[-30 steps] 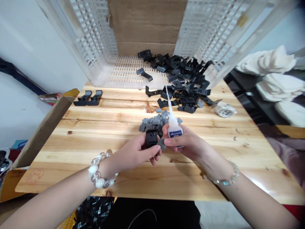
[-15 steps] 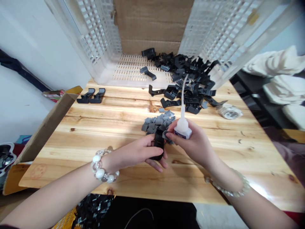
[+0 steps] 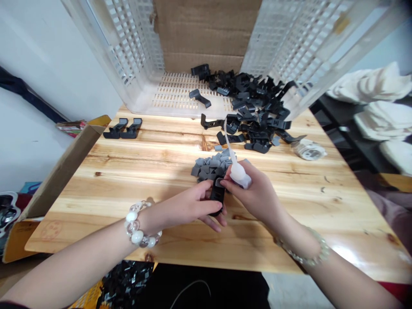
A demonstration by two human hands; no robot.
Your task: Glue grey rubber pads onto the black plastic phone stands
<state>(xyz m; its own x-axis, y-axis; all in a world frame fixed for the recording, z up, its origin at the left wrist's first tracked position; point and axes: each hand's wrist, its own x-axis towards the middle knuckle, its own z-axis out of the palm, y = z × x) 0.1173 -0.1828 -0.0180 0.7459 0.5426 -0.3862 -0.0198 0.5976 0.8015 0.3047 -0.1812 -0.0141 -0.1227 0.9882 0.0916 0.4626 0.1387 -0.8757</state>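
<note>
My left hand (image 3: 196, 204) is closed around a black plastic clip (image 3: 217, 198), held just above the wooden table. At the clip's far end lies a small grey pad (image 3: 220, 182), with my right thumb and fingertips against it. My right hand (image 3: 252, 184) also grips a white glue bottle (image 3: 238, 174), whose long thin nozzle points up and away from me. Right behind the clip a heap of grey pads (image 3: 209, 167) lies on the table, partly hidden by my hands.
A white plastic crate (image 3: 138, 96) lies on its side at the back, with many black clips (image 3: 257, 90) spilling out. Two black clips (image 3: 128, 128) with grey pads stand at left. A roll of tape (image 3: 309, 149) lies at right. Below the table edge is a yellow basket (image 3: 88, 298) of black parts.
My right hand has moved left and brought the grey pad onto the end of the black clip. The glue bottle has swung left with it, its nozzle now tilting leftward.
</note>
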